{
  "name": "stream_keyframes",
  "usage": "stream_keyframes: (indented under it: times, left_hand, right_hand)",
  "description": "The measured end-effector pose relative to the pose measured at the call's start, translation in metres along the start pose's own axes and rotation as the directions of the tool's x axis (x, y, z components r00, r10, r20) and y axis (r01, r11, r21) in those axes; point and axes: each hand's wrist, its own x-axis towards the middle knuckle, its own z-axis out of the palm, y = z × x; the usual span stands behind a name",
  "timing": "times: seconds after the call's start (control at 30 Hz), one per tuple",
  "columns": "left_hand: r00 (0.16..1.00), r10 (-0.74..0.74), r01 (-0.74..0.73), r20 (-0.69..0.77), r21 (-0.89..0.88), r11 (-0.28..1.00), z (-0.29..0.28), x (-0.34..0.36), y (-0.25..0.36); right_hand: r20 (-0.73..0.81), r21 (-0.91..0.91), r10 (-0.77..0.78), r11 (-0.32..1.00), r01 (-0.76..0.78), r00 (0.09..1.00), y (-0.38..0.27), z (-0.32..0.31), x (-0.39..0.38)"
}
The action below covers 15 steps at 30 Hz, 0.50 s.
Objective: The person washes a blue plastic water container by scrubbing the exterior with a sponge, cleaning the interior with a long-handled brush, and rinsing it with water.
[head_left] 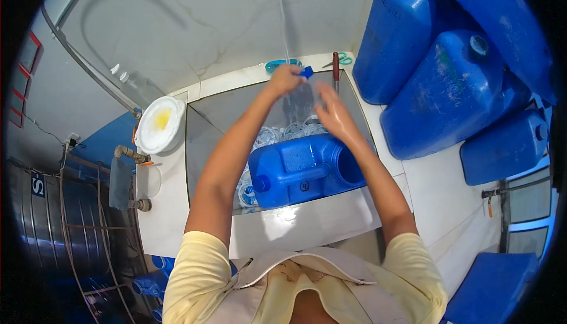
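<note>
Left hand (284, 79) pinching small blue cap (306, 72), right hand (332, 113) open above blue jerrycan (301, 170) in sink (207, 117)

Both arms stretched forward
Left hand (285, 79) is closed in a pinch; right hand (331, 113) is open, fingers spread

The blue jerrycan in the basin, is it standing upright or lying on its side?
Lying on its side: the blue jerrycan rests lengthwise in the basin, handle facing up and its neck pointing sideways.
</note>
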Motion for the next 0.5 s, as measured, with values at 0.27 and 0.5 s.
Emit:
stream_keyframes:
  times: [0.27,0.5]
  left_hand:
    - [0.853,0.416,-0.158,-0.313,0.606,0.780,0.052,-0.083,-0.038]
    - [0.973,0.086,-0.178,0.213,0.464,0.868,0.103,-0.196,0.063]
  right_hand:
    - [0.385,-0.502,-0.189,0.779,0.376,0.904,0.044,0.054,0.030]
    - [0.437,-0.493,-0.330,0.690,0.530,0.837,0.037,0.055,0.032]
